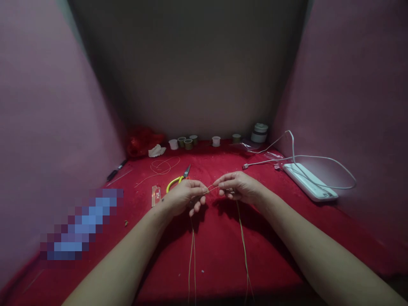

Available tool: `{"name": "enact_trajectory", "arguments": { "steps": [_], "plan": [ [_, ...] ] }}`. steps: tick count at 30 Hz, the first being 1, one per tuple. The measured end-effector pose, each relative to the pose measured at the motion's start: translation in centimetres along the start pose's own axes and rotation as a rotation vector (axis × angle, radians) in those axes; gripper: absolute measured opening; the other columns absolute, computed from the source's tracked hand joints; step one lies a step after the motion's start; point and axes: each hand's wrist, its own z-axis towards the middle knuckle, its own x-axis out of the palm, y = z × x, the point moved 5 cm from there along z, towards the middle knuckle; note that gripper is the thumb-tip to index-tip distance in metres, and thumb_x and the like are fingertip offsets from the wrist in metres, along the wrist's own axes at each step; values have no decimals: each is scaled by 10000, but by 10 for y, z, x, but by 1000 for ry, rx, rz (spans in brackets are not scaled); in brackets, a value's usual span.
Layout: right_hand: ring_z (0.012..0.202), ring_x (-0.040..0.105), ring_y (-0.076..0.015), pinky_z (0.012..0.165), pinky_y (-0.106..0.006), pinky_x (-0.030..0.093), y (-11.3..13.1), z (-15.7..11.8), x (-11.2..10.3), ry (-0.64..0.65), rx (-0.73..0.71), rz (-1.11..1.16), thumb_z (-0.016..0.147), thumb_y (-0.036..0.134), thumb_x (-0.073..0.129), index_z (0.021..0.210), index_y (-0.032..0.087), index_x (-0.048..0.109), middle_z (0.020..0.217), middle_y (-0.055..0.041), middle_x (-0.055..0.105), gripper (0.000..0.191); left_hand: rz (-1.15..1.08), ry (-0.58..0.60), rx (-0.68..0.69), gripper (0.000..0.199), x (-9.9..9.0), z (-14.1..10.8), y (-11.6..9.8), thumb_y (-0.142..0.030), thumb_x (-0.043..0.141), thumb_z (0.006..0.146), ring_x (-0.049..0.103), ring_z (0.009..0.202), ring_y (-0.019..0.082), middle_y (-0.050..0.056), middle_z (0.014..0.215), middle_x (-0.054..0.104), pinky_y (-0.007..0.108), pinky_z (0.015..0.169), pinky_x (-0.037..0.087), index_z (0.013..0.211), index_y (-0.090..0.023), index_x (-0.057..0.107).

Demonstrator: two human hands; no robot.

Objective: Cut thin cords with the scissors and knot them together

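Observation:
Thin tan cord (244,242) runs between my two hands, with long ends hanging from both toward the near edge of the red cloth (219,255). My left hand (191,194) pinches it between thumb and index finger, the other fingers curled below. Close on the right, my right hand (237,185) is closed on the cord too, where a small loop shows between the fingertips. Yellow-handled scissors (174,182) lie just behind my left hand, blades pointing away. Beside them sits a small clear case (156,195).
Small spools (216,141) and a lidded jar (259,133) stand along the back wall, near a red bag (143,141). A loose cord coil (164,166) lies back left. At right are a white device (309,182) and its cable. A pen (116,171) lies left, beyond a blurred patch.

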Motion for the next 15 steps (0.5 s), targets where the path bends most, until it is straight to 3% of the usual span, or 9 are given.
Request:
{"name": "enact_trajectory", "arguments": {
  "steps": [15],
  "plan": [
    [423,506,-52,351,-141,269,-2,-1,0,-3,11,-41,689,130,613,808,104,611,642,-45,625,122,-29,-13,56,151,0,0,-4,-268,587,749,499,358,80,3,578,579,161,286,371,741,-131,525]
  ]
}}
